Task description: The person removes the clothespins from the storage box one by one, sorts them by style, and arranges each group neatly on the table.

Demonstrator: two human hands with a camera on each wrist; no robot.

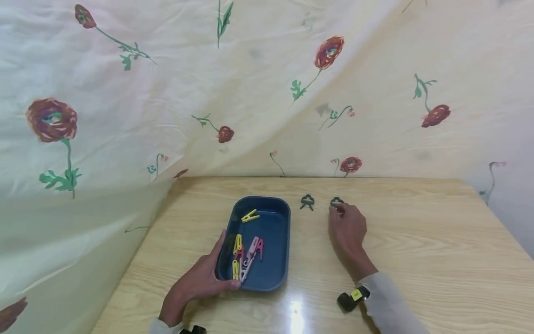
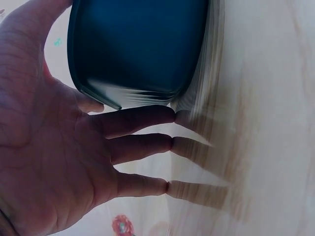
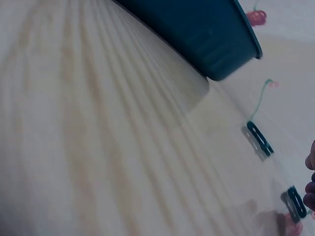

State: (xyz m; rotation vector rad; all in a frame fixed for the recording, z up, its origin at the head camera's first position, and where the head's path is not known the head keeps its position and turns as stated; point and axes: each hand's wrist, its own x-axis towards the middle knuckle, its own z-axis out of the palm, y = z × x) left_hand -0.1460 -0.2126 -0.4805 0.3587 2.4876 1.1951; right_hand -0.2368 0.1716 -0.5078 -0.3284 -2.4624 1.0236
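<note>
My left hand (image 1: 204, 278) rests at the near left corner of a dark blue tray (image 1: 288, 250), with the thumb on the near rim and a finger along the left wall. In the left wrist view its other fingers (image 2: 138, 147) are straight and spread, tips on the table. Inside the tray lie clothespins: yellow ones such as the yellow clothespin (image 1: 250, 216), plus pink and pale ones. My right hand (image 1: 348, 226) pinches a dark spring clip (image 1: 336, 200) at the back of the table; the fingers partly hide its legs. Another dark spring clip (image 1: 307, 202) stands to its left.
The light wooden table (image 1: 438, 241) reaches back to a hanging flowered cloth (image 1: 258, 93), which also runs along the left side. The tray's raised walls stand between the two hands.
</note>
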